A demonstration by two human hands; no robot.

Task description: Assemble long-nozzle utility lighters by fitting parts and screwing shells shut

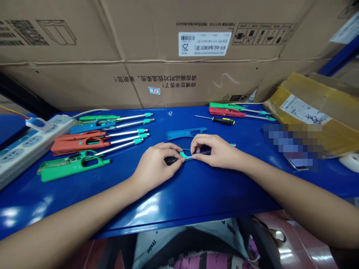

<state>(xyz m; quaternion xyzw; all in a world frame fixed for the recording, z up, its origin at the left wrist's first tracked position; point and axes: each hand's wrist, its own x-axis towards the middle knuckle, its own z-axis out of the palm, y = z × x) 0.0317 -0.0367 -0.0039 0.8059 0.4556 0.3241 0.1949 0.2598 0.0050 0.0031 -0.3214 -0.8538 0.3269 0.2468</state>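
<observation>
My left hand (157, 164) and my right hand (215, 151) meet over the middle of the blue tabletop. Between them they grip a partly assembled stick lighter (185, 154), its teal trigger piece showing at the fingertips. Most of its body is hidden by my fingers; a dark part shows under the left ones, and a metal tip pokes out beyond my right hand. My fingers on both sides are pinched closed on it. Just behind my hands lies a loose blue casing half (182, 134) with a loop-shaped opening.
At left lie several lighters: green (73, 168), red (81, 144) and blue (89, 127), beside a white power strip (60, 123). Behind are a screwdriver (223, 120) and two lighters (227, 112). A taped carton (311, 116) and blurred phone (294, 149) stand right; a large cardboard box (151, 41) walls the back.
</observation>
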